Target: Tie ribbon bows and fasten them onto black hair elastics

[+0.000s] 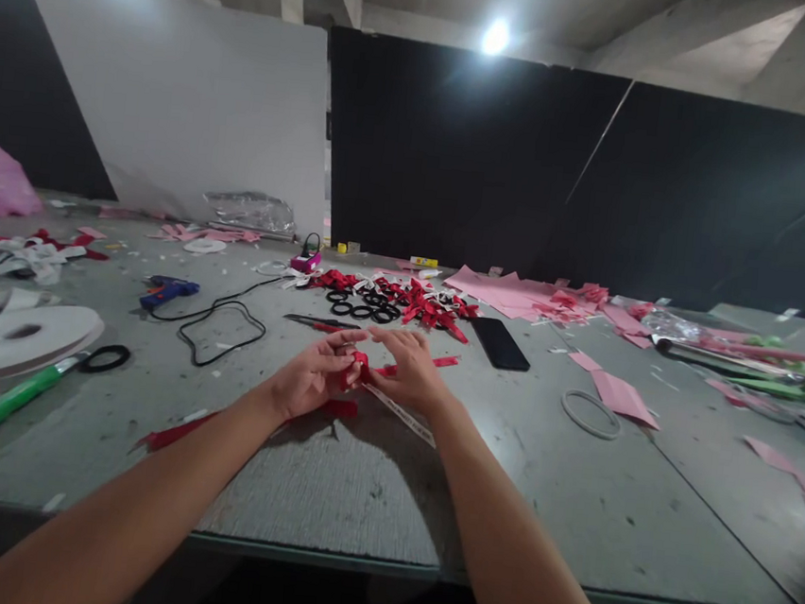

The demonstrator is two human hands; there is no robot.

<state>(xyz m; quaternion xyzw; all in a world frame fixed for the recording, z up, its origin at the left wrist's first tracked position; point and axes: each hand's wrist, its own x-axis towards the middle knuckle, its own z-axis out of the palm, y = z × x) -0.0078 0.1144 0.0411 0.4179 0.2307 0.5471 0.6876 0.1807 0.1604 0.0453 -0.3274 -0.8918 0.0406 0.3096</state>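
Over the middle of the table, my left hand (pixel 310 377) pinches a folded red ribbon (pixel 354 371) between thumb and fingers. My right hand (pixel 411 371) closes on the same ribbon from the other side, its fingertips partly hidden. A red end pokes out past the right hand. From beneath that hand a white ribbon with printed letters (pixel 402 416) slants toward the table edge; what holds it is hidden. Under my left wrist lies a loose red strip (pixel 180 433). Just beyond the hands are scissors (pixel 315 322) and a pile of red and white bows (pixel 421 299) with black rings (pixel 363 312).
A blue glue gun (pixel 168 292) with a black cord lies left, near a white ribbon roll (pixel 18 341) and a green-handled tool (pixel 4 411). To the right are a black phone (pixel 500 344), a pale ring (pixel 591 415) and pink sheets (pixel 622 397). Upright panels (pixel 473 157) stand behind.
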